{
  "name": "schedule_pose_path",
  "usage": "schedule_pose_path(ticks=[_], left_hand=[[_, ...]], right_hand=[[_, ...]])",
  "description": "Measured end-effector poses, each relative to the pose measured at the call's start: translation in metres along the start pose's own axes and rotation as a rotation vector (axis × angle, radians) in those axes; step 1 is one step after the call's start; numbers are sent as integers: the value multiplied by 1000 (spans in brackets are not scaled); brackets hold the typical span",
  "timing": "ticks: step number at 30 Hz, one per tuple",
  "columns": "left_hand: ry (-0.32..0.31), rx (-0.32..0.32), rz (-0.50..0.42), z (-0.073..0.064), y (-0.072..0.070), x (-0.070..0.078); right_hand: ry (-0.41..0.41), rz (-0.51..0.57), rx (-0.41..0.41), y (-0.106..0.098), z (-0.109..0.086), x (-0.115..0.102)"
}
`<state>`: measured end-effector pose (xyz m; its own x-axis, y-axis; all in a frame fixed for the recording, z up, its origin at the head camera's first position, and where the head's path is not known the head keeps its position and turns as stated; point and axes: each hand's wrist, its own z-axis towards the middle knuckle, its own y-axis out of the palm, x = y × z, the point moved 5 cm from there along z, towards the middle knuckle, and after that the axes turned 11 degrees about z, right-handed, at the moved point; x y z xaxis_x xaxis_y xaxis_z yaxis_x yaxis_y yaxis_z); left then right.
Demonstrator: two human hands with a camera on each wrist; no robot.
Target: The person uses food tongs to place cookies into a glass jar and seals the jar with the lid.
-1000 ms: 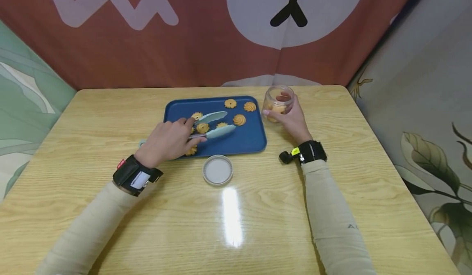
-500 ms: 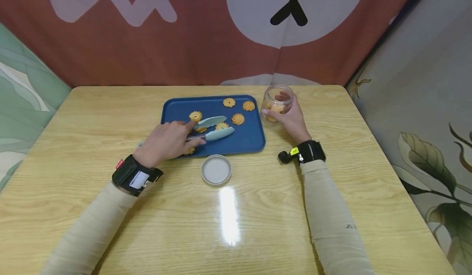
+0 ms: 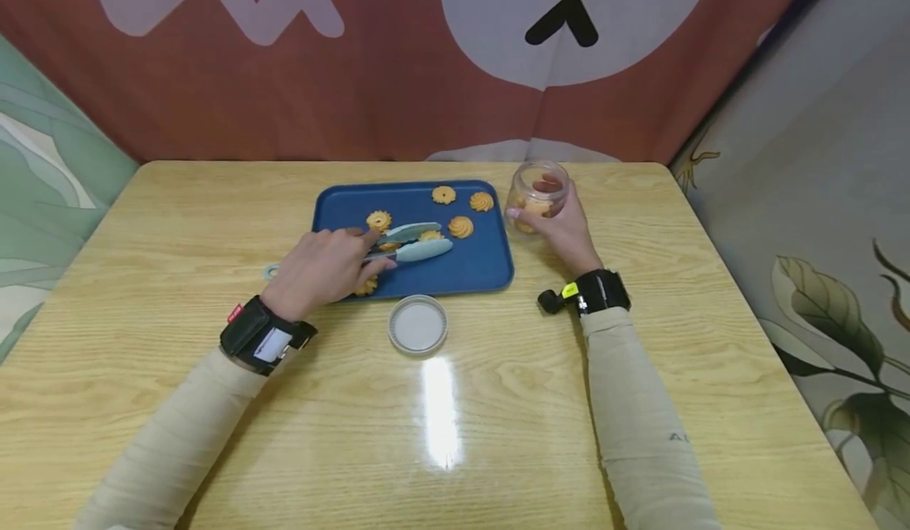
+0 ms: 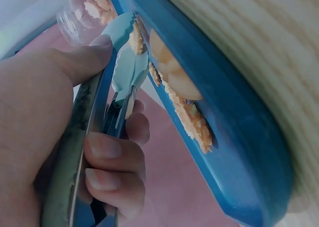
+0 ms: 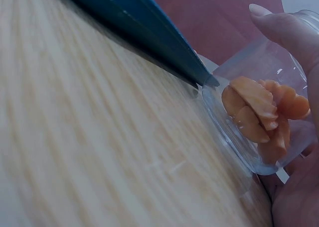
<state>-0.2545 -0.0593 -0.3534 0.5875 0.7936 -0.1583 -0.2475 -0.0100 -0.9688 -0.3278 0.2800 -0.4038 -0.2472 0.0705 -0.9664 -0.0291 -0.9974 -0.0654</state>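
My left hand grips metal tongs with pale teal tips, low over the blue tray. Between the tips sits a cookie, partly covered by them. The left wrist view shows my thumb on one arm of the tongs and curled fingers around the other. Several golden piped cookies lie on the tray, some hidden behind my left hand. To the tray's right, my right hand holds a clear jar by its side. Several cookies are inside the jar, whose mouth is uncovered.
A round, pale lid lies on the wooden table just in front of the tray. Behind the table's far edge hangs a reddish-brown cloth. A patterned wall covering stands along the right side.
The tips of the tongs have drawn closer together around the cookie on the tray. My right hand and the jar have stayed in place; the head view has shifted slightly.
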Motion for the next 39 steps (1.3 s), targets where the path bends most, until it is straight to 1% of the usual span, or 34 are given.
schedule_pose_path(ticks=[4, 9, 15, 17, 20, 25, 31, 34, 39], left_hand=[[4, 13, 3, 1, -1, 0], [16, 57, -8, 3, -4, 0], [7, 54, -30, 4, -6, 2], [3, 66, -38, 6, -8, 3], [15, 97, -28, 13, -15, 5], [44, 149, 8, 28, -31, 7], [64, 192, 31, 45, -44, 11], [80, 205, 22, 55, -49, 15], [102, 193, -4, 74, -52, 22]], right_hand=[[2, -3, 1, -1, 0, 2], [1, -6, 3, -1, 1, 5], [23, 3, -3, 3, 0, 10], [26, -1, -6, 5, -1, 10], [17, 0, -5, 6, 1, 12], [9, 3, 0, 7, 3, 11], [6, -23, 13, 7, 5, 12], [1, -19, 16, 7, 6, 14], [13, -13, 9, 6, 5, 18]])
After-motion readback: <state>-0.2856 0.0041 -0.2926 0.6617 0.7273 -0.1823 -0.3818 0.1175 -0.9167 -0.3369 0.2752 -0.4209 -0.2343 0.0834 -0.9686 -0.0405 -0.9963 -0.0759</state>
